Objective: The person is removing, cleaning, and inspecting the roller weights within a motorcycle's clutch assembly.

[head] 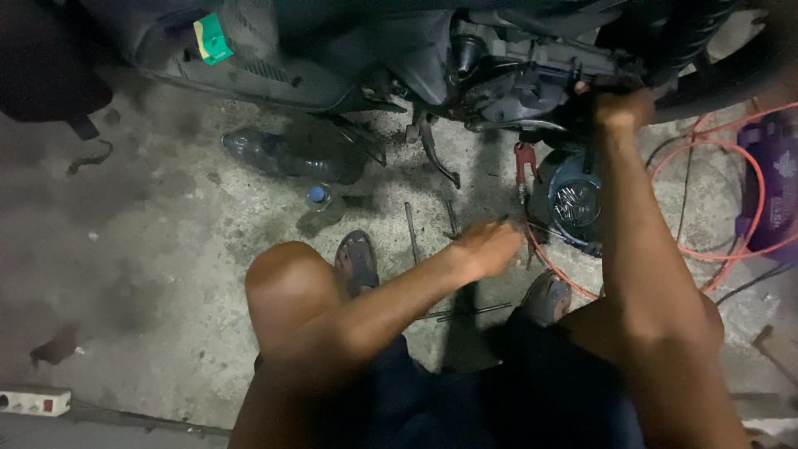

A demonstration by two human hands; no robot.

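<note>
The right hand (623, 104) gripped a part on the motorcycle engine (515, 75). The left hand (486, 248) hovered, fingers loosely curled, over rod tools (413, 233) on the floor. A steady grip above seemed wise.

Your arms are bare to the shoulder, with no sleeves, watch or gloves showing on the left hand (486, 248) or the right hand (623, 106). You wear dark navy shorts (515, 391) that leave the knees uncovered. On your feet are dark open sandals (357, 259) with worn greyish straps, toes exposed.
</note>
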